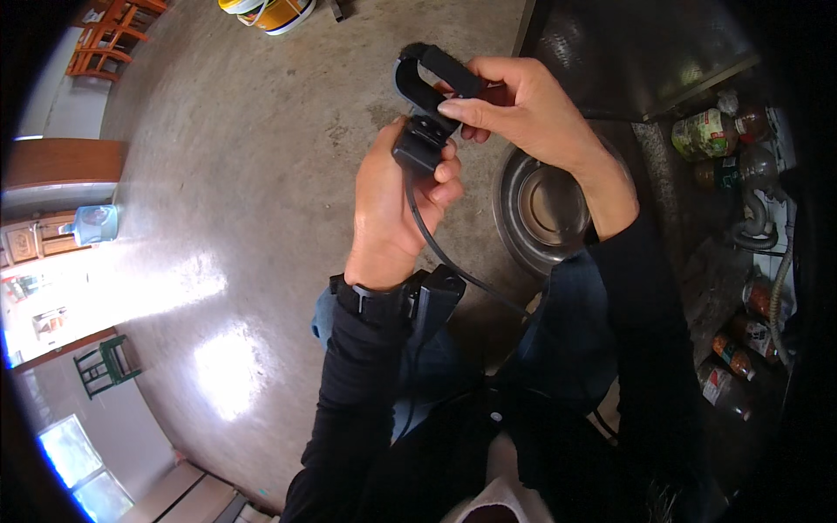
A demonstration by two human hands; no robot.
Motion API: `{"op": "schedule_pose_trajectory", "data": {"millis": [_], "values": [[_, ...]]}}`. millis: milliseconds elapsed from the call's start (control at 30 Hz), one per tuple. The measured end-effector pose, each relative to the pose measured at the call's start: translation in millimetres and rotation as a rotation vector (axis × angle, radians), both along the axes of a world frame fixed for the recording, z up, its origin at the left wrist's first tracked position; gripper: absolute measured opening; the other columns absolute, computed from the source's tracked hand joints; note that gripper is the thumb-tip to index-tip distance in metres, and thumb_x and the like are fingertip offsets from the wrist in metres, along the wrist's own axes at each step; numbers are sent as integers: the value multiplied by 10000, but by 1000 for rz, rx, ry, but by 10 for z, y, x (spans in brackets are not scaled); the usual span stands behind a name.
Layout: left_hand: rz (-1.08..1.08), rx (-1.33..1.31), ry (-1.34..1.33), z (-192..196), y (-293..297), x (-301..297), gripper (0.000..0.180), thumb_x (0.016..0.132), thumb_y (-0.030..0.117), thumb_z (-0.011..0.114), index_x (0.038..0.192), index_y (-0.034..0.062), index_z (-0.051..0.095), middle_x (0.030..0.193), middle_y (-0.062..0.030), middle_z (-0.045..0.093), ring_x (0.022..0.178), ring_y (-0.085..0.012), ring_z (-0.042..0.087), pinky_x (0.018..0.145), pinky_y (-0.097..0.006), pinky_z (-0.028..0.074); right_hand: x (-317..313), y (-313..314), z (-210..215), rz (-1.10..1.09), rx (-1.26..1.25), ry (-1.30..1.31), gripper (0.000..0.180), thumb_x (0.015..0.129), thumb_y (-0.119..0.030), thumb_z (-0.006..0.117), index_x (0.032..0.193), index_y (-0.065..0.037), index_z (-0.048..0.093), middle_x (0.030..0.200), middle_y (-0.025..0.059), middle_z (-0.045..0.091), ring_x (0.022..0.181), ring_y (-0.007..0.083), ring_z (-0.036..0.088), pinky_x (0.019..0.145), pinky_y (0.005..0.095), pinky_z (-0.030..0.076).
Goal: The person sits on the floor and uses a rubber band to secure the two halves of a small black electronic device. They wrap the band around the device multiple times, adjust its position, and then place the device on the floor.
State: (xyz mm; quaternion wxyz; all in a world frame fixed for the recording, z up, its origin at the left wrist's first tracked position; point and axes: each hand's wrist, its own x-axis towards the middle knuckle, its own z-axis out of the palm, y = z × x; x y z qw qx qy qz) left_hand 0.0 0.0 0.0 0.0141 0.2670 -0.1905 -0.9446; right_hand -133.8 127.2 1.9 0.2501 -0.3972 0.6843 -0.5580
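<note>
My left hand (392, 205) is closed around a small black box-shaped device with a cable (418, 150), its fingers curled beside it. A black strap (410, 83), bent into a loop, joins the top of the device. My right hand (514, 105) pinches this strap between thumb and fingers; some fingertips are hidden behind it. From the device a thin black cable (445, 257) curves down toward my right knee. A black band with another box-shaped unit (440, 292) sits around my left wrist.
Below my right forearm a round metal basin (514, 213) stands on the concrete floor (279, 174). Bottles and jars (706, 135) line the dark shelf at right. A yellow bucket (279, 16) stands at the far edge, a green stool (106, 366) at left.
</note>
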Motion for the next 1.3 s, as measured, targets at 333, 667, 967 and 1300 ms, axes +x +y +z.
{"op": "schedule_pose_trajectory", "data": {"millis": [333, 667, 967, 1300], "values": [[68, -252, 33, 108, 22, 39, 319, 1006, 267, 359, 1020, -10, 517, 793, -117, 547, 571, -149, 459, 433, -241, 328, 88, -4, 18, 39, -90, 57, 185, 859, -152, 737, 962, -8, 684, 737, 37, 642, 671, 103, 624, 657, 234, 511], [326, -1033, 62, 97, 103, -46, 351, 1067, 349, 326, 1216, 64, 466, 783, -77, 571, 551, -118, 517, 465, -224, 395, 141, 15, 106, 132, -205, -129, 424, 841, -28, 693, 1251, -31, 584, 1087, 83, 639, 966, 154, 641, 851, 280, 539], [231, -738, 206, 92, 52, 24, 467, 1036, 423, 442, 1242, 17, 548, 999, -44, 605, 860, -132, 555, 735, -272, 458, 265, -20, 223, 68, -304, 128, 433, 763, 100, 610, 1166, -46, 669, 1320, 109, 544, 1233, 245, 544, 1019, 362, 469], [304, -946, 382, 273, 103, 121, 496, 871, 98, 438, 1366, 62, 426, 1211, -90, 544, 1139, -187, 531, 982, -321, 422, 435, -79, 285, -56, -409, 435, 519, 717, 6, 802, 1187, -17, 583, 1351, 155, 538, 1220, 257, 551, 1032, 365, 430]]}}
